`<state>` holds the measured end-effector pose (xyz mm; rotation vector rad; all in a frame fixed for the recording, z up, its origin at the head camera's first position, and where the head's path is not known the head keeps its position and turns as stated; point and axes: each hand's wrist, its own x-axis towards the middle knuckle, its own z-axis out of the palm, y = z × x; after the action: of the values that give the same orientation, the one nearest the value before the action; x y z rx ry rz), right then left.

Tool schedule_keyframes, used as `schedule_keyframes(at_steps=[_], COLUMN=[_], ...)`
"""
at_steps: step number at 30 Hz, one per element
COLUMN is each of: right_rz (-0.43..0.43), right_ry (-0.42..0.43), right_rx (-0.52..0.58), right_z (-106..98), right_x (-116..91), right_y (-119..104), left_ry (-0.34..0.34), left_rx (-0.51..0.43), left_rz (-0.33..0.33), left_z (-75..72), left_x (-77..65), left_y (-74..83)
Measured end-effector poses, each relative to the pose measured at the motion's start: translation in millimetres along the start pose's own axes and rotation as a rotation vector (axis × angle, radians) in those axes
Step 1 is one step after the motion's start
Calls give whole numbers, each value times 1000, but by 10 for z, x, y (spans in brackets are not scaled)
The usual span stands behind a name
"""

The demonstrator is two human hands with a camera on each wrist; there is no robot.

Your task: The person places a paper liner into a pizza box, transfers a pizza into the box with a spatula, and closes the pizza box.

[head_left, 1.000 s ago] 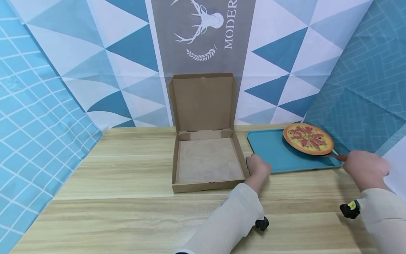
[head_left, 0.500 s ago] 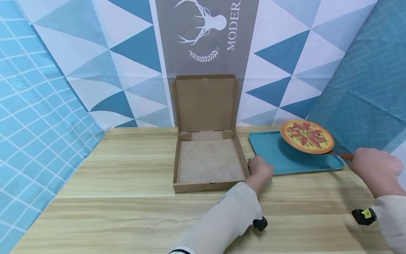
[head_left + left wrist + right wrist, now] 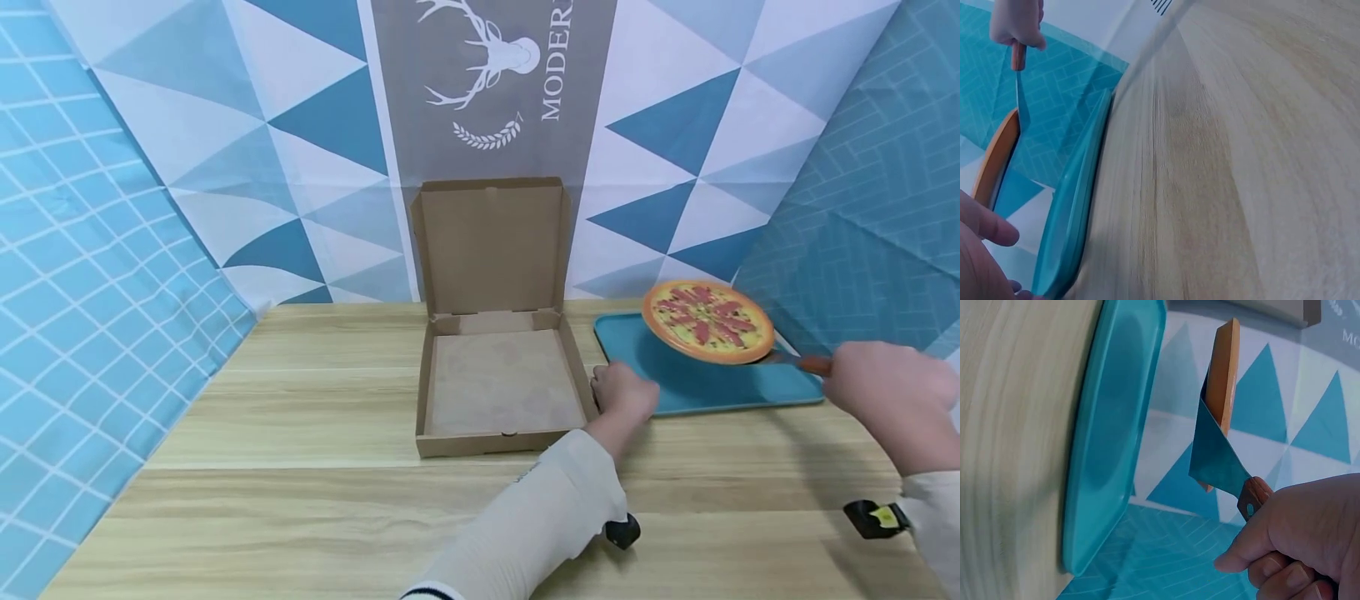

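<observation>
My right hand [image 3: 888, 387] grips the wooden handle [image 3: 1259, 487] of a pizza server with a wide metal blade [image 3: 1216, 453]. On that blade a pizza [image 3: 708, 321] with an orange crust and red toppings is held up over the blue tray [image 3: 678, 392], whose surface takes its shadow. At the right wall of the open cardboard pizza box [image 3: 450, 446], my left hand [image 3: 624, 392] sits low between box and tray. The left wrist view shows its thumb [image 3: 997, 228] extended; I cannot tell whether its fingers hold the box wall.
The box lid [image 3: 491, 250] stands upright against a patterned backdrop [image 3: 300, 150]. A sheet of paper [image 3: 506, 383] lines the box. All of this stands on a wood-grain table [image 3: 285, 500], with blue tiled cloth [image 3: 97, 317] at the left side.
The pizza on the server has risen off the tray and shifted left, toward the box. My left hand has stayed beside the box wall. The head view has shifted slightly.
</observation>
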<state>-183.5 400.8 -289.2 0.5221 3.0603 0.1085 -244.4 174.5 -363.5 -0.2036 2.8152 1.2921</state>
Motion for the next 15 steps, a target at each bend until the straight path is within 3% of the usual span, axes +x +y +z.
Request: schedule_keyframes(at_steps=[7, 15], right_rz=[-104, -138], right_ry=[30, -36], right_rx=[-4, -28], right_z=[-58, -191], right_x=[-61, -95], right_y=[-96, -184], left_ry=[3, -11], left_rx=[-89, -208], left_rz=[-31, -66], left_z=[-67, -123], left_x=[-53, -149], left_y=[33, 36])
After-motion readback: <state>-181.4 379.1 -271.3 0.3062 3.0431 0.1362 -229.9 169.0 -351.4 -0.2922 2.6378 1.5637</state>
